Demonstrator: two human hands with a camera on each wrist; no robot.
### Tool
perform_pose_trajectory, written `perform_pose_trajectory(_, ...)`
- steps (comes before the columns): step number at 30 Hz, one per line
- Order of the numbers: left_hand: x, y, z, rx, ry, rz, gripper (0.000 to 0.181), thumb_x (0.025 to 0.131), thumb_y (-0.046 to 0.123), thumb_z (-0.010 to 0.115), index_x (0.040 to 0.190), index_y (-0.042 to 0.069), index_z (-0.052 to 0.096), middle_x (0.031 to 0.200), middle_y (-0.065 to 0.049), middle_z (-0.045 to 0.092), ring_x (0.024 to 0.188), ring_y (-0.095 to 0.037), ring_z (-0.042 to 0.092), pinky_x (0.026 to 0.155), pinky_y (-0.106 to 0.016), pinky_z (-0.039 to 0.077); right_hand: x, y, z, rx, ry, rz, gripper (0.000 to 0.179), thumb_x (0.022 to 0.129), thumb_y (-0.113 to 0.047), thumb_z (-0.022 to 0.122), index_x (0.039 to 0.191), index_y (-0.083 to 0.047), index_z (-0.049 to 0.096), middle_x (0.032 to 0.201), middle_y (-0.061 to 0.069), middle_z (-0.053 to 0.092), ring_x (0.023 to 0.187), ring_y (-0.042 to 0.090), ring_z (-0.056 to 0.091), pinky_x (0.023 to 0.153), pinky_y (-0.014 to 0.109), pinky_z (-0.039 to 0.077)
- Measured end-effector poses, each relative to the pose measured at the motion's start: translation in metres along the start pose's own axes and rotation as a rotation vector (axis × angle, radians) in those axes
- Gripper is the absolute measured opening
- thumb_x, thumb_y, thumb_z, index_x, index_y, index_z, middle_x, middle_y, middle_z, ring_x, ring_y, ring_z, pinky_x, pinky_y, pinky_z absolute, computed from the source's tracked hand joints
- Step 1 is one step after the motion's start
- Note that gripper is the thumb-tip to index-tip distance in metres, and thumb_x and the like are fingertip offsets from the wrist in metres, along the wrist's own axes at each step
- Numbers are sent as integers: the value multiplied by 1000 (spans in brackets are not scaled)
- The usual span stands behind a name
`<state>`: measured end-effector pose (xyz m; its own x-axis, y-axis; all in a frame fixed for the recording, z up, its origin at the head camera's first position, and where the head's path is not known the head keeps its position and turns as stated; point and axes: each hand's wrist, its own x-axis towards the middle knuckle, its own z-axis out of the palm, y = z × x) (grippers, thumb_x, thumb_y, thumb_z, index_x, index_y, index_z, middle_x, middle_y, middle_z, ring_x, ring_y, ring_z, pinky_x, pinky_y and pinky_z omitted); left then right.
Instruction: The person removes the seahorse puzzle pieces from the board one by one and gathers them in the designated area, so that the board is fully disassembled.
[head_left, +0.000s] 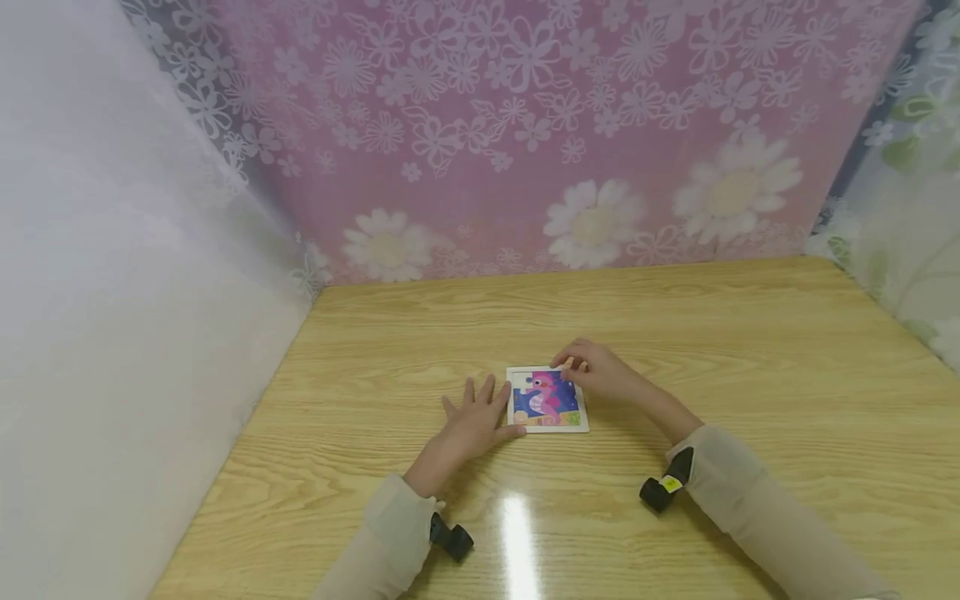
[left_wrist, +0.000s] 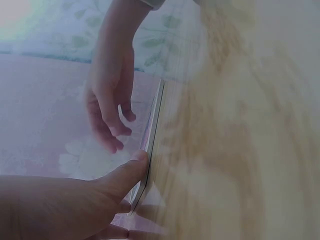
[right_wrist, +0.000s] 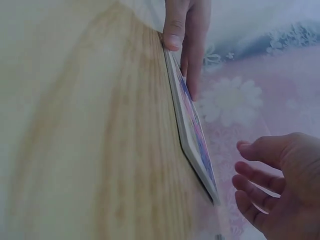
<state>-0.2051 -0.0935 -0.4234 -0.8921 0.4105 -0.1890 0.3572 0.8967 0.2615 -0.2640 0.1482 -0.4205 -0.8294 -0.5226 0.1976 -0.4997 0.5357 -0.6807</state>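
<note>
A small jigsaw puzzle of a pink seahorse on dark blue lies flat in a white frame on the table. Pale backing shows at its upper-left corner and along part of the left side. My left hand rests with fingers spread at the left of the frame, its thumb on the near edge. Over the upper-right corner hovers my right hand, its fingers bent loosely. In the right wrist view, the thumb and fingertips of this right hand stand apart with nothing between them.
The wood-grain table extends around the puzzle. Behind it hangs a pink flowered cloth, with a pale wall at the left and a leafy cloth at the right. Each sleeved wrist wears a black camera.
</note>
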Motion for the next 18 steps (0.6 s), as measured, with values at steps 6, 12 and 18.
perform_pose_trajectory(6, 0, 0, 1, 16, -2, -5, 78, 88, 59, 43, 148, 14, 21, 150, -16, 12, 133, -44, 4, 92, -71, 11, 16, -3, 4, -53, -169, -45, 20, 88, -6, 62, 108, -8, 66, 99, 8, 54, 87, 22, 53, 73, 37, 45)
perform_pose_trajectory(12, 1, 0, 1, 28, -7, -10, 78, 87, 60, 43, 148, 15, 21, 150, -16, 12, 133, -44, 4, 91, -72, 11, 28, 3, 6, -125, -295, -91, 26, 88, -4, 60, 114, -7, 64, 97, 7, 50, 83, 20, 48, 72, 33, 43)
perform_pose_trajectory(18, 1, 0, 0, 32, -8, -12, 78, 87, 59, 43, 148, 15, 21, 150, -15, 12, 133, -44, 5, 92, -71, 11, 35, 1, 8, -151, -327, -110, 25, 88, 0, 59, 110, -9, 65, 94, 7, 49, 79, 19, 44, 69, 32, 41)
